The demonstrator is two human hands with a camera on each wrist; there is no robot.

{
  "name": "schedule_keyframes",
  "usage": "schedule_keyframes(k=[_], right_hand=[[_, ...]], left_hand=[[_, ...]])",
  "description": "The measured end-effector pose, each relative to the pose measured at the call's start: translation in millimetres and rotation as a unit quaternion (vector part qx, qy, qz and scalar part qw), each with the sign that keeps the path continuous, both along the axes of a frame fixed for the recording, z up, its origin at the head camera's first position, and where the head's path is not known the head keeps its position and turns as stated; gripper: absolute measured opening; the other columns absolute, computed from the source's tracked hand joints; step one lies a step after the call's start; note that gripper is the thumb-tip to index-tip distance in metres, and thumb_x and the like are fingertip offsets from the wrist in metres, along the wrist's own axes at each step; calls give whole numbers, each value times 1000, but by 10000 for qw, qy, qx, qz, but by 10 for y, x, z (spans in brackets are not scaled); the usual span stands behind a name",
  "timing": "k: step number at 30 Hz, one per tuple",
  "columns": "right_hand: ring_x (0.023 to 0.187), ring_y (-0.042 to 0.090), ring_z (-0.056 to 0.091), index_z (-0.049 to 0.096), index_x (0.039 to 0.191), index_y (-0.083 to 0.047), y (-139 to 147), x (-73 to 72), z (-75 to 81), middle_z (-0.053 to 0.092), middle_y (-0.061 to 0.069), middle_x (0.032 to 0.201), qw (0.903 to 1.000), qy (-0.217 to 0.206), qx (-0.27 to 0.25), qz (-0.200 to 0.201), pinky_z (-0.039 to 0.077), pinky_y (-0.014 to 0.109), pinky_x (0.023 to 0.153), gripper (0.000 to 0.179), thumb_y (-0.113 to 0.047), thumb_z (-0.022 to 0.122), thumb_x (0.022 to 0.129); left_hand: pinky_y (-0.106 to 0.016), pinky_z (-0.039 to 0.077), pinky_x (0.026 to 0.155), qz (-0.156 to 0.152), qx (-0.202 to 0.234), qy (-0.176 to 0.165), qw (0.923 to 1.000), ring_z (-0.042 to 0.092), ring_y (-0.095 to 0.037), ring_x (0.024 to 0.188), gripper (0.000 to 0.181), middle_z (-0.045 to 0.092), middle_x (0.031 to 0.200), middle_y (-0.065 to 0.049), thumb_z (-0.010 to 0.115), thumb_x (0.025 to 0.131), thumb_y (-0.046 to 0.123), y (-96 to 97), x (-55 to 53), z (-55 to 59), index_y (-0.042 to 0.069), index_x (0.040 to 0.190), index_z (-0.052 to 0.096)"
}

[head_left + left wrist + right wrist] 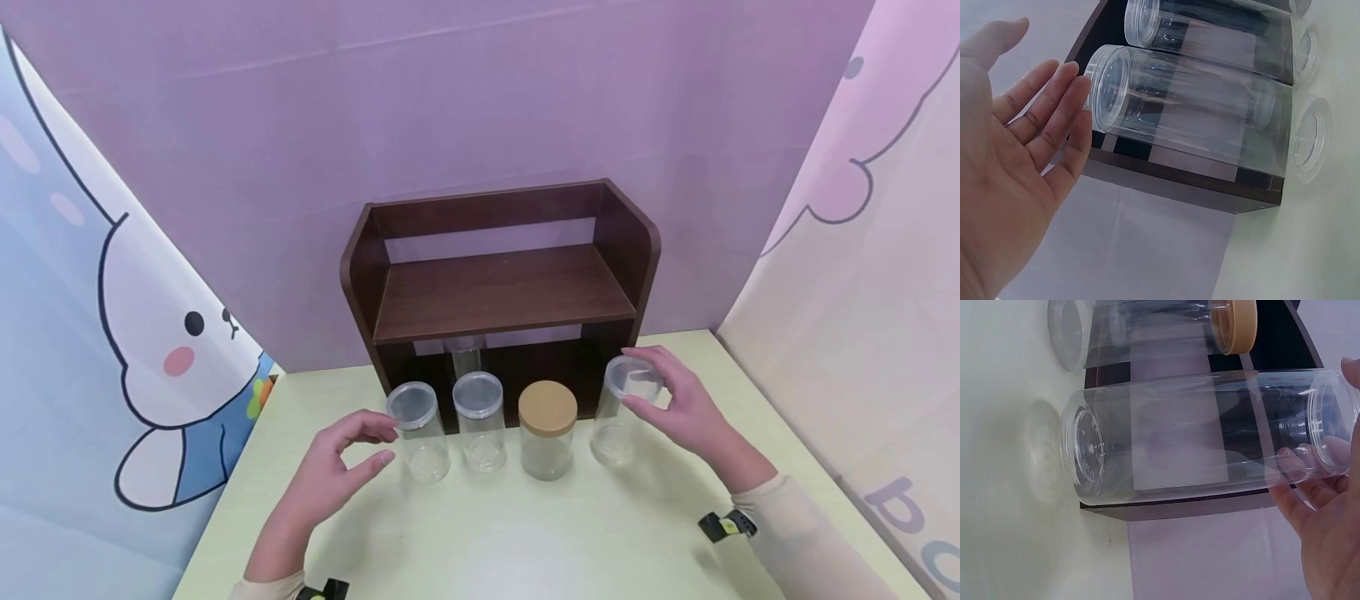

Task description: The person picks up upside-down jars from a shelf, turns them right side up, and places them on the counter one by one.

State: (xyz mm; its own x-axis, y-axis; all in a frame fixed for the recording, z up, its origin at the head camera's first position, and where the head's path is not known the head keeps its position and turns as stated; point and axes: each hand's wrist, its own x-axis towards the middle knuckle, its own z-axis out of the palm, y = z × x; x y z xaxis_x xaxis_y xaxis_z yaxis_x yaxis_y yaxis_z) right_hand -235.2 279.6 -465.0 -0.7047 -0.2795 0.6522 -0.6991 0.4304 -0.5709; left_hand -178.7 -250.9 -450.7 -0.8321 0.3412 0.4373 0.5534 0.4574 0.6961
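Note:
My right hand (678, 408) grips a clear jar (617, 429) around its transparent lid, thumb on the near side and fingers behind. In the right wrist view this jar (1179, 437) leans a little, and its base appears slightly off the tabletop. On the left, my left hand (337, 475) is beside the lid of another clear jar (423, 446), fingers relaxed and thumb apart. The left wrist view shows the fingers next to that jar's lid (1110, 87); contact cannot be told. Between the hands stand a clear-lidded jar (482, 429) and a jar with a tan lid (547, 433).
Behind the row stands a dark brown two-tier shelf (502, 292). Another clear jar (466, 357) is inside its lower tier, partly hidden. The pale table (510, 542) is bounded by a purple backdrop (480, 100) and printed side panels.

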Motion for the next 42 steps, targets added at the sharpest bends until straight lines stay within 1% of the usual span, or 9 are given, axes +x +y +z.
schedule_keyframes(k=[5,14,16,21,25,31,35,38,42], right_hand=[[115,17,63,62,148,2,-11,-17,-74,68,13,131,9999,-78,84,-46,51,11,97,73,10,91,82],[117,18,64,62,152,-7,-63,-20,-125,68,7,133,9995,-219,204,-36,53,15,101,73,5,91,85],[118,17,64,61,152,-6,-70,-18,-135,68,7,133,9994,-254,232,-38,52,14,102,73,4,91,86],[121,15,63,59,152,-2,-78,-10,-162,68,9,135,9993,-308,182,-46,50,12,103,72,4,89,88],[123,17,62,58,154,-4,-69,-6,-197,67,10,138,9993,-369,86,-68,49,13,105,72,6,87,89],[126,17,61,56,155,0,-60,-6,-227,66,10,141,9990,-440,25,-57,47,14,109,72,6,87,90],[127,17,61,55,157,-2,-53,-2,-226,66,10,142,9987,-488,67,-95,45,13,110,74,4,87,90],[129,15,60,55,158,-5,-48,4,-220,66,11,144,9983,-559,120,-130,42,12,112,75,2,88,91],[131,13,59,54,158,-6,-46,11,-214,66,11,144,9978,-628,147,-150,39,11,113,75,1,88,92]], left_hand=[[-30,58,99,43,-8,-61,10000,74,-17,106,32,79,114,-5,82,99,6,-10,-7,-10,10,130,74],[-32,59,99,56,16,-105,9999,74,-19,105,32,78,113,4,82,99,4,4,-11,-10,11,129,75],[-34,60,99,74,-2,-136,9999,74,-20,105,31,77,114,6,83,99,6,9,-8,-4,11,129,75],[-38,61,98,130,-39,-186,9997,74,-22,105,31,78,114,3,83,100,7,17,-6,8,12,129,75],[-37,60,98,141,-50,-179,9997,74,-20,105,30,78,114,4,83,100,7,18,-12,10,13,129,75],[-34,60,98,135,-53,-149,9998,74,-18,105,31,78,114,5,83,99,7,19,-20,19,13,128,75],[-38,61,99,148,-74,-180,9997,73,-17,106,31,77,114,7,83,99,6,24,-16,32,12,128,75],[-38,61,99,153,-71,-182,9997,73,-17,106,31,77,114,5,83,99,5,28,-13,36,11,129,75],[-33,60,99,155,-65,-162,9997,73,-17,106,31,77,114,5,83,99,7,26,-14,32,12,129,75]])
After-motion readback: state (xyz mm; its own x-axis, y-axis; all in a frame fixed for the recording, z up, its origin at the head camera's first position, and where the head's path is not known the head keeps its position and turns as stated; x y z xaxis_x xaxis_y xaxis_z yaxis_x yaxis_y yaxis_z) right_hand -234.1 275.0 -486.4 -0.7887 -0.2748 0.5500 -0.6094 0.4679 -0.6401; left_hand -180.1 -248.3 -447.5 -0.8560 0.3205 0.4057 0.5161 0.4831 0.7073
